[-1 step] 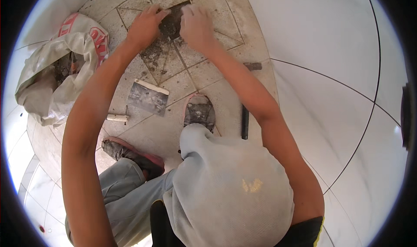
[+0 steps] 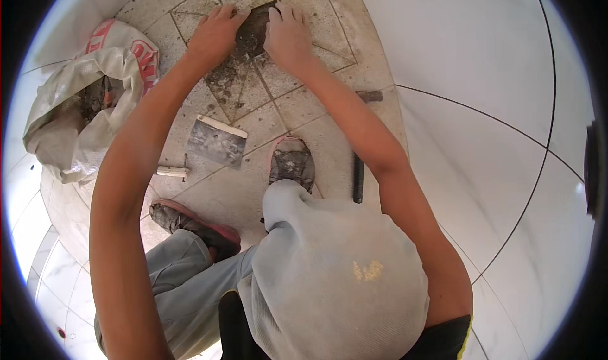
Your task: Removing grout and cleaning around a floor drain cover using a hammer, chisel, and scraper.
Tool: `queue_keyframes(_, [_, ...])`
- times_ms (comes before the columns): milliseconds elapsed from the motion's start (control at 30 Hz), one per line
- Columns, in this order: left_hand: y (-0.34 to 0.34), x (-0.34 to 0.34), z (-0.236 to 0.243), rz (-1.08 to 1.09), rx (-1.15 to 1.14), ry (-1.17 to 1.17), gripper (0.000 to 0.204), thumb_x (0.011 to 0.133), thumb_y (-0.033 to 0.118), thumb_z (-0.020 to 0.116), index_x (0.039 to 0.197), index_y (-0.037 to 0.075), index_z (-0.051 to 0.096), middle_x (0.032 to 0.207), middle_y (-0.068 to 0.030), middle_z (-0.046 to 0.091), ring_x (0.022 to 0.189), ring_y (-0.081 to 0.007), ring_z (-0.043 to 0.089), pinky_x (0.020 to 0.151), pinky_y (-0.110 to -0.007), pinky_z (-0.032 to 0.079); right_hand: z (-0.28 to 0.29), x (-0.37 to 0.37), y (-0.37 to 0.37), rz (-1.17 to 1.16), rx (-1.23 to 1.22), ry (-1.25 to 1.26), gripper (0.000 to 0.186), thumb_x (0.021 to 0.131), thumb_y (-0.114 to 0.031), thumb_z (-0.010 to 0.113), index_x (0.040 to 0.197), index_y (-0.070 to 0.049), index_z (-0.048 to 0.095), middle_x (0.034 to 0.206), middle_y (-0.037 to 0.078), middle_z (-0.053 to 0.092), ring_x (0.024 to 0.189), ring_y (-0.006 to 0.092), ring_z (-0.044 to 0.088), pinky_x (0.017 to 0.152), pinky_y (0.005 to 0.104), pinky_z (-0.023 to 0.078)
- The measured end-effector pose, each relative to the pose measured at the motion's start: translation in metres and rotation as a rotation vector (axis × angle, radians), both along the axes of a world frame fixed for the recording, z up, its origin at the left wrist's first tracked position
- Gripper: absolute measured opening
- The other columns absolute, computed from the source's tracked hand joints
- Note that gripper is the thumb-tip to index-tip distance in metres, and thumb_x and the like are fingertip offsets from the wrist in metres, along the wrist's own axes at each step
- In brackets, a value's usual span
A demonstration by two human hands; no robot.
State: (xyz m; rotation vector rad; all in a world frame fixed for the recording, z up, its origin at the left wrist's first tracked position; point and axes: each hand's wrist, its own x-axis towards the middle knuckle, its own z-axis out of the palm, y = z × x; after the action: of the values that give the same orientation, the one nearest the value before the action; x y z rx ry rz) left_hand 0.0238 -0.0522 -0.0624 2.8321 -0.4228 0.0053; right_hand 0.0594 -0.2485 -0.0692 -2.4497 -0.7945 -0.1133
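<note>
My left hand [image 2: 216, 36] rests palm down on the tiled floor, on the left side of a dark, rough hole [image 2: 252, 34] in the tiles. Its fingers are spread and point away from me, the thumb reaching toward the hole. Across from it, my right hand [image 2: 289, 40] lies along the hole's right edge with fingers stretched out over the tile. I see nothing held in either hand; what lies under the fingertips is hidden. Loose dark rubble [image 2: 225, 84] is scattered just below the hole.
An open woven sack [image 2: 47, 122] with rubble inside stands at left. A flat grey plate with a pale wooden edge [image 2: 217, 143] lies before my shoes, near a small pale-handled tool [image 2: 171, 171]. A hammer [image 2: 358, 179] lies partly under my right forearm. White tiled wall [image 2: 468, 62] rises at right.
My right hand has shifted slightly to the right and its fingers look more spread and less blurred. The left hand has barely moved. A little more of the hole's right side shows.
</note>
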Motion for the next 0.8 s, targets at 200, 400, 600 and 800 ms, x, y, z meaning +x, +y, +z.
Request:
queue_keyframes(200, [-0.025,0.020,0.027,0.016,0.140,0.171,0.030,0.076,-0.002,0.060,0.104,0.005,0.068,0.115,-0.0156,0.060,0.115,-0.0366,0.057,0.096,-0.042,0.050,-0.017,0.009,-0.009,0.056,-0.020,-0.072,0.031,0.082,-0.009,0.060,0.112,0.000,0.065,0.121,0.017,0.060,0.118,0.0350,0.054,0.109,0.0463,0.038])
queue_keyframes(400, [0.000,0.002,-0.014,0.117,-0.245,-0.100,0.029,0.075,-0.002,0.059,0.102,0.004,0.068,0.115,-0.0169,0.062,0.113,-0.0377,0.058,0.094,-0.043,0.050,-0.022,-0.020,0.013,0.296,0.041,-0.179,0.036,0.080,-0.011,0.060,0.115,-0.001,0.064,0.119,0.016,0.062,0.119,0.0354,0.053,0.109,0.0508,0.036])
queue_keyframes(600, [-0.003,-0.011,0.006,0.235,-0.352,0.234,0.039,0.073,-0.005,0.054,0.109,0.005,0.068,0.112,-0.0189,0.065,0.110,-0.0360,0.061,0.094,-0.043,0.049,-0.016,0.000,-0.002,0.143,0.114,-0.131,0.046,0.079,-0.005,0.059,0.125,-0.002,0.061,0.124,0.017,0.060,0.120,0.0357,0.054,0.105,0.0460,0.043])
queue_keyframes(800, [0.017,-0.014,0.005,0.355,-0.481,-0.041,0.044,0.075,-0.005,0.051,0.115,0.006,0.067,0.109,-0.0190,0.065,0.107,-0.0361,0.062,0.094,-0.044,0.049,-0.010,0.007,0.009,0.404,-0.060,0.150,0.040,0.079,-0.007,0.061,0.118,-0.001,0.064,0.118,0.015,0.063,0.117,0.0360,0.055,0.109,0.0489,0.036])
